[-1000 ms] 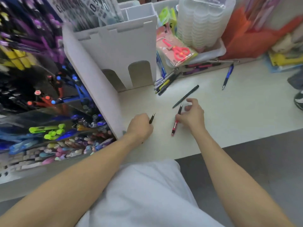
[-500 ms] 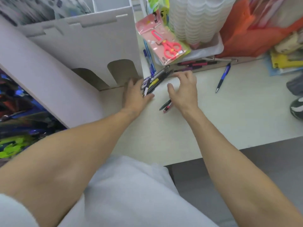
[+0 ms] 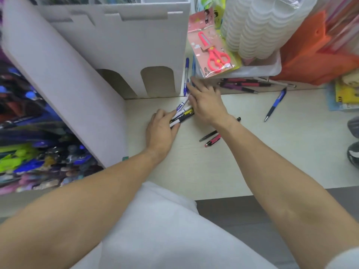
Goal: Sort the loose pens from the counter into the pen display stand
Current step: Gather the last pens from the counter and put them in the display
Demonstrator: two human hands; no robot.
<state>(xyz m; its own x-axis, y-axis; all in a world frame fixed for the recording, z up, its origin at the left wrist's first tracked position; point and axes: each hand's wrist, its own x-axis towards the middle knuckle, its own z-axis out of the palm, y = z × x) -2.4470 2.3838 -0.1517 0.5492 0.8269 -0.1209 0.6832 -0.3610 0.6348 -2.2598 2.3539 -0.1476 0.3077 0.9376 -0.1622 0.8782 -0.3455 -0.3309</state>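
A bundle of loose pens (image 3: 181,114), white, black and yellow, lies on the pale counter (image 3: 252,162) at the corner of the white cardboard pen display stand (image 3: 116,45). My left hand (image 3: 161,131) grips the bundle's near end. My right hand (image 3: 206,104) lies over its far end, fingers straight and reaching to the blue pens (image 3: 186,74) beside the stand's wall. A black pen (image 3: 208,135) and a red pen (image 3: 212,141) lie under my right forearm. A blue pen (image 3: 275,104) lies further right. Several dark, red and purple pens (image 3: 242,85) lie along the back.
The stand's left side holds many coloured pens (image 3: 38,152). Behind my right hand are packaged red scissors (image 3: 211,49), a white tub (image 3: 272,66) with stacked clear trays (image 3: 258,26), and an orange bag (image 3: 314,55). Shoes (image 3: 353,152) show past the counter's right edge.
My left hand has closed on the pen bundle and drawn it a little toward me. My right hand has reached further forward, from the black and red pens to the blue pens.
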